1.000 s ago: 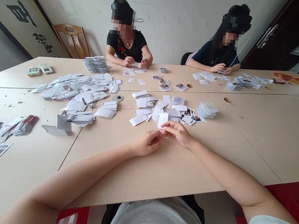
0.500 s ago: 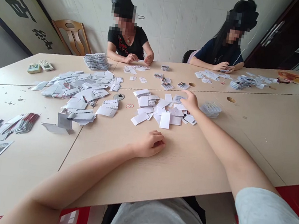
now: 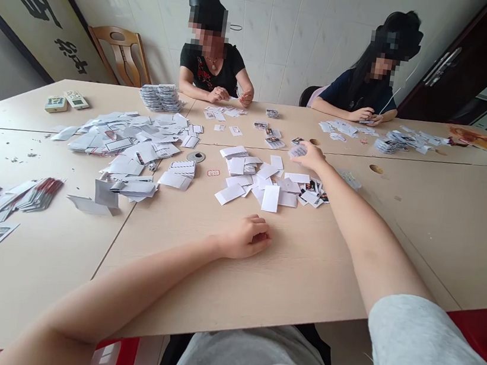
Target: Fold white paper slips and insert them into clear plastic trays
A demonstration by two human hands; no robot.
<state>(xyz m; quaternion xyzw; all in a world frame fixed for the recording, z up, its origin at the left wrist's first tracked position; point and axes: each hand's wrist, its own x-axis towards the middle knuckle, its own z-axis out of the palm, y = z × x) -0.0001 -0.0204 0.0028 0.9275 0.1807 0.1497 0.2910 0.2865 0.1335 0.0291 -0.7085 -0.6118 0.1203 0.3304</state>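
My right hand (image 3: pixel 312 157) reaches far out over the table. Its fingers are closed on a small pack of cards (image 3: pixel 297 150) that looks whitish and partly see-through; the fingers cover some of it. Just nearer than that hand lies a loose heap of white cards (image 3: pixel 271 197), with several dark picture cards (image 3: pixel 314 193) at its right side. My left hand (image 3: pixel 247 237) rests on the tabletop in front of the heap, fingers curled in, with nothing visible in them. Clear packs (image 3: pixel 350 180) sit beside my right forearm, partly hidden by it.
A wide pile of white papers (image 3: pixel 128 137) spreads to the left, before stacked bundles (image 3: pixel 160 98). Two remote controls (image 3: pixel 76 100) lie at the back left. Two people sit across the table, their hands at small cards. Small picture-card stacks (image 3: pixel 274 142) stand beyond my right hand.
My right hand has moved slightly away from me with the pack of cards, off the white heap's far edge, uncovering more picture cards. The left hand stays put. The view has shifted a little.
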